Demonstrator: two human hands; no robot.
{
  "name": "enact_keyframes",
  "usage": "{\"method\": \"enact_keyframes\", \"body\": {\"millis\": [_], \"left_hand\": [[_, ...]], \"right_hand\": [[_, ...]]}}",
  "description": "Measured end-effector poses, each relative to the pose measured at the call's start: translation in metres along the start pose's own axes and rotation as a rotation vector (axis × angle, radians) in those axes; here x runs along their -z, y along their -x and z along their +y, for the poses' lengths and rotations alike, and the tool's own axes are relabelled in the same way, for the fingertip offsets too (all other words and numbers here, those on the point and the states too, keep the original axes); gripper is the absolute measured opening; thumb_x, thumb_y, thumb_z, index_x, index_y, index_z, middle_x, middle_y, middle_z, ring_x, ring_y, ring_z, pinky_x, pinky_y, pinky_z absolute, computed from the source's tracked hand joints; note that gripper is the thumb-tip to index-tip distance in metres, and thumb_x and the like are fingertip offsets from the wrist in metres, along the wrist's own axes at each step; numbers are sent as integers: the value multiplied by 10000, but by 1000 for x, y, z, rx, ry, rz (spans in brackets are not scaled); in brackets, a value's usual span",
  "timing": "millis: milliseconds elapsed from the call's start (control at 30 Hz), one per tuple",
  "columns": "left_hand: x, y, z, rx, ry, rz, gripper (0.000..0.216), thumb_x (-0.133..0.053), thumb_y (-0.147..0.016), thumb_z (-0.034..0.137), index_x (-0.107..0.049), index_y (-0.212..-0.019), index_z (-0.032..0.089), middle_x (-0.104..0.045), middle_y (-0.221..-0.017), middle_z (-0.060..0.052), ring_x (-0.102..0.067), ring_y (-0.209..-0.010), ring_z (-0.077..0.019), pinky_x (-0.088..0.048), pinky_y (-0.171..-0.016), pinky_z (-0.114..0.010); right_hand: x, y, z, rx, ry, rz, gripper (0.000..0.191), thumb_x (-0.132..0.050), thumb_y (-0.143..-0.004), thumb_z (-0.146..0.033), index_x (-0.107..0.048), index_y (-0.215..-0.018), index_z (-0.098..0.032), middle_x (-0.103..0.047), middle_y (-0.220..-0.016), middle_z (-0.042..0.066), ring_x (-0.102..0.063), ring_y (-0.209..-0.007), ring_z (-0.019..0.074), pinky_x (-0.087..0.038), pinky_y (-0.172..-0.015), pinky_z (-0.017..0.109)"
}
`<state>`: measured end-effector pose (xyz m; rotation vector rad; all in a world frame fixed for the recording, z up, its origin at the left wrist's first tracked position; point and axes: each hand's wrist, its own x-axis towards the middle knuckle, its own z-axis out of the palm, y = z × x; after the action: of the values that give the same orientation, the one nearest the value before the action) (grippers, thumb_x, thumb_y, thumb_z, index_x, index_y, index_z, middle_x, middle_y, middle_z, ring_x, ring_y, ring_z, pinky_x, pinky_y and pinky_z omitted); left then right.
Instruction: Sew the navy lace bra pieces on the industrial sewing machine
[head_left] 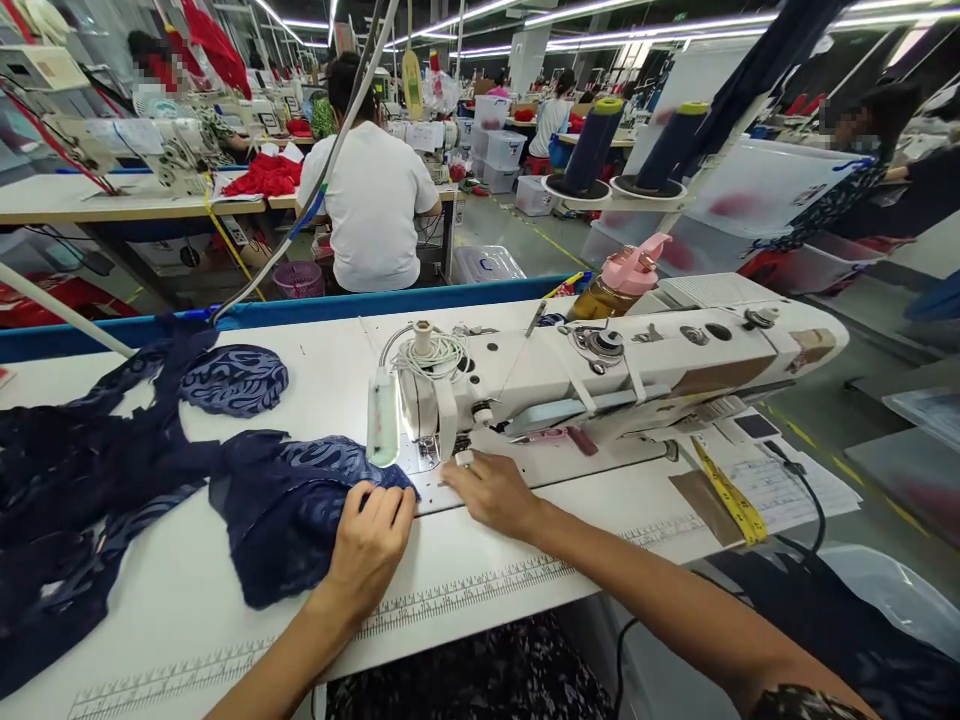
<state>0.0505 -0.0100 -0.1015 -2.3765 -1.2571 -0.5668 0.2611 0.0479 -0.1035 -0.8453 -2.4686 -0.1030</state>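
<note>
Navy patterned fabric [292,520] lies bunched on the white sewing table, its right corner reaching the machine's needle plate. My left hand [373,545] is closed on that corner, fingers curled over the cloth. Just right of the needle, my right hand [491,492] rests low by the presser foot [429,452] with its fingers drawn together. Whatever its fingertips hold, if anything, is hidden. The white sewing machine [517,370] stretches to the right behind both hands. A pale green plate [382,420] hangs at its left end, near the fabric.
More navy fabric [60,500] and a cup-shaped patterned piece [236,380] lie at left. A pink-lidded bottle [622,275] stands behind the machine. Yellow measuring tape [731,495] and papers [795,485] lie at right. Dark thread cones [592,145] stand above. A person in white [375,200] sits ahead.
</note>
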Motion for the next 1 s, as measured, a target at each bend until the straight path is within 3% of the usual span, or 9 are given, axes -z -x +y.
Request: {"method": "enact_keyframes", "body": {"millis": [100,267,367,467,633,700,800,933,1000], "left_hand": [[1,0,-1,4,48,-20,213,-487,-950,118,-649,-1088,128,-689,-863,-65,-613,-782,-184,-428,-883,-410],[6,12,-2,-1,160,-43,298,-461,-944,80,-610,-1201,97,-705,-1047,-114,-633,-943,-216,-372,-1000,-474],[6,18,-4,2,197,-65,400,-407,-911,7,-600,-1245,113,-700,-1114,-116,-622,-1010,-228,-357,-1024,-486],[3,21,-9,7,211,-72,450,-429,-889,-1,-592,-1280,151,-658,-1249,-121,-571,-1151,-262,-341,-1065,-513],[-9,13,-35,-97,321,-185,455,-453,-871,17,-576,-1288,149,-637,-1285,-143,-520,-1247,-295,-344,-1081,-619],[-13,4,-46,-166,372,-222,444,-459,-870,41,-566,-1292,125,-641,-1273,-159,-527,-1242,-298,-376,-1064,-618],[-14,-6,-52,-237,335,-229,465,-442,-849,22,-578,-1279,136,-664,-1241,-141,-542,-1228,-295,-383,-1060,-616],[-13,-4,-37,-187,169,-140,408,-433,-885,29,-612,-1240,119,-676,-1229,-137,-608,-1111,-279,-389,-1057,-562],[-13,2,-29,-134,137,-143,413,-424,-885,22,-616,-1238,115,-664,-1256,-133,-618,-1070,-265,-390,-1051,-523]], "right_hand": [[8,5,0,-78,-37,-9,279,-410,-1040,-250,-646,-930,-149,-618,-756,43,-571,-696,156,-416,-610,258],[3,-4,-14,-11,-125,-172,250,-459,-1027,-350,-600,-1141,-178,-658,-940,53,-597,-806,166,-442,-687,266],[1,-8,-15,-35,36,-253,191,-466,-998,-257,-635,-941,-188,-631,-808,32,-571,-711,167,-400,-610,275],[9,-1,-5,-153,188,-265,238,-472,-900,-71,-596,-719,-164,-583,-694,65,-526,-617,176,-340,-556,293],[30,11,17,-354,368,-235,266,-417,-887,-8,-649,-806,-109,-568,-646,103,-493,-577,198,-314,-557,309],[33,9,16,-304,363,-205,280,-420,-862,11,-666,-916,-111,-609,-757,120,-515,-642,205,-350,-604,320],[26,1,5,-82,204,-170,242,-452,-887,-48,-663,-951,-145,-615,-856,103,-522,-732,205,-383,-652,316],[10,-5,-5,53,74,-142,197,-458,-933,-120,-651,-947,-159,-567,-730,49,-510,-734,200,-372,-624,307],[5,-5,-4,59,81,-87,208,-468,-945,-128,-634,-827,-171,-541,-671,27,-491,-683,180,-347,-595,308]]}}
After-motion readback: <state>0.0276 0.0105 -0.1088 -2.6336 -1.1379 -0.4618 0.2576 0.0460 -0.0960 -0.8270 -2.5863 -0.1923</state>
